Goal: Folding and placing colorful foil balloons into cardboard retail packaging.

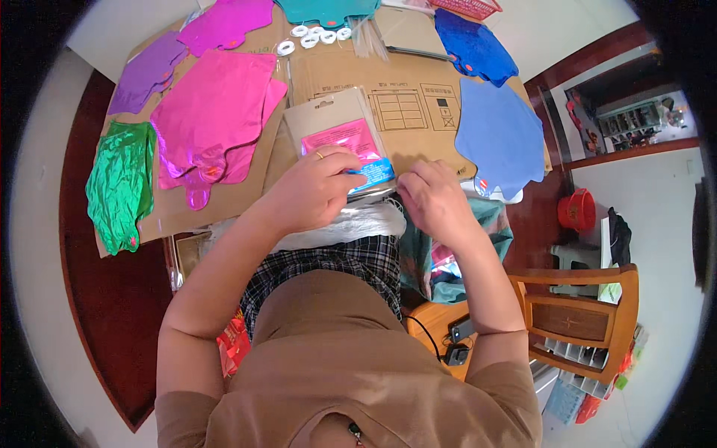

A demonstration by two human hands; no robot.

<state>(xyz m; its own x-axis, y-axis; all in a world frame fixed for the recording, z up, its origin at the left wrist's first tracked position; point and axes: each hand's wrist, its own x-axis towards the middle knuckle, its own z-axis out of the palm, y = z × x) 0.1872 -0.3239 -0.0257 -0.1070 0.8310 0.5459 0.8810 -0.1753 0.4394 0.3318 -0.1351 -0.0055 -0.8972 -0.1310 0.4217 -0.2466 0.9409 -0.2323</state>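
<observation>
My left hand (317, 187), with a ring on one finger, grips a flat retail package (340, 131) with a grey backing card and a pink and blue insert, holding it by its lower end. My right hand (432, 198) pinches at the package's lower right corner with closed fingers. A clear plastic bag (351, 224) lies bunched under both hands on my lap. The package rests on a sheet of brown cardboard (403, 89).
Flat foil balloons lie spread on the cardboard: pink (213, 119), green (119, 183), purple (146, 71), magenta (224, 22), teal (325, 9) and two blue (500, 134). White rings (314, 36) lie at the top. A wooden chair (575, 313) and red basket (576, 210) stand right.
</observation>
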